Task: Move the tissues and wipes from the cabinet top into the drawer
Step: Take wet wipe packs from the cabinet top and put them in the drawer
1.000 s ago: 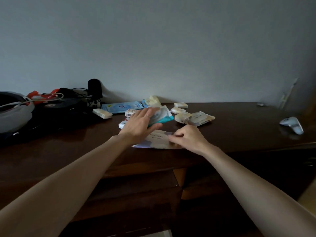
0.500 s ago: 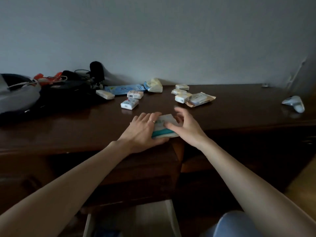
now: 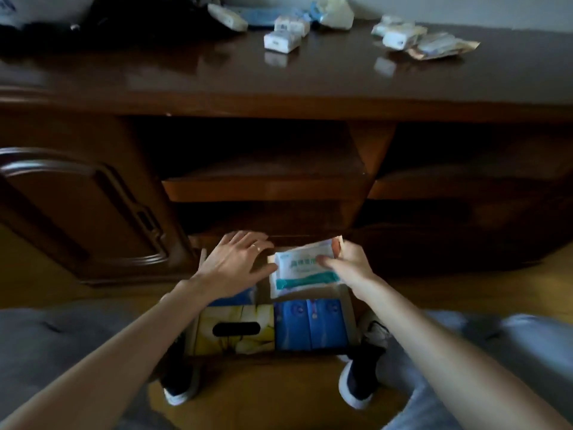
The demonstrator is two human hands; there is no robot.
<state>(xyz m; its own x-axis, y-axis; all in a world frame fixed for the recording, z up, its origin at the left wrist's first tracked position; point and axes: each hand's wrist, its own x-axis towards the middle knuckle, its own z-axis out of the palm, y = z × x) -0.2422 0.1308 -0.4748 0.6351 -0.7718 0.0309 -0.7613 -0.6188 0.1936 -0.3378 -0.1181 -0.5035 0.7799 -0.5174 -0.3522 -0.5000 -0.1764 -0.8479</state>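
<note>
Half a second ago we had the wipes pack pressed between both hands at the front edge of the counter; now we have crouched and carried it down, and the wipes pack (image 3: 302, 267) sits low in the middle of the frame, over the back of the open drawer (image 3: 349, 308). Our right hand (image 3: 348, 262) pinches its right edge, thumb on the printed face and fingers curled behind, while our left hand (image 3: 237, 264) lies spread and flat just beside its left edge, gripping nothing. We judge this pack all but delivered: it needs only lowering and letting go. The drawer already holds a yellow tissue box (image 3: 235, 332) at lower centre and blue packs (image 3: 311, 324) to its right. Much remains, though: along the upper edge of the frame the counter (image 3: 192, 79) carries small white tissue packs (image 3: 281, 41), another cluster of packs (image 3: 398, 38) to the upper right, and a flat blue pack (image 3: 263, 21) at the back. Whether the wipes pack touches the drawer floor or hangs above it we cannot tell, since its lower edge is hidden behind the blue packs. Our left forearm covers the drawer's left part, where only a slip of blue shows. The upper left of the frame is too dark to read, and the top edge crops the farthest packs.
</note>
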